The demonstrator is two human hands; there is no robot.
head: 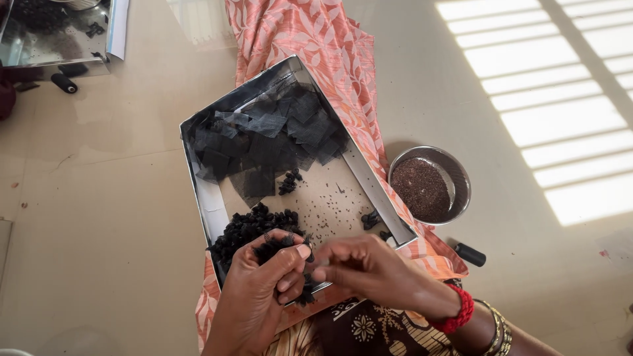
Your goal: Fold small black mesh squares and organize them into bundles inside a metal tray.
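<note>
The left hand (260, 290) is curled shut around a small black bundle (271, 249), pinched between thumb and fingers just over the near edge of a shallow cardboard tray (208, 198). The right hand (369, 267) meets it from the other side, its fingertips (319, 271) closed against the same bundle and touching the left thumb, so both hands grip the one piece between them. A little black tail of the bundle hangs below the pinch.

Just beyond the grip, inside the tray, lies a heap of small black finished pieces (254, 227). Farther beyond that is a pile of sheer black fabric squares (273, 135) filling the tray's far end. A few loose black bits (289, 181) sit between the two piles, and another (370, 219) lies to the right of the grip by the tray wall.

The tray rests on a pink leaf-patterned cloth (316, 39). To the right of the grip, on the floor, stands a round steel bowl (458, 173) of dark seeds, and a black spool (471, 254) lies nearer, just beside the cloth. The right wrist wears a red bead bracelet (458, 310) and gold bangles (498, 329).
</note>
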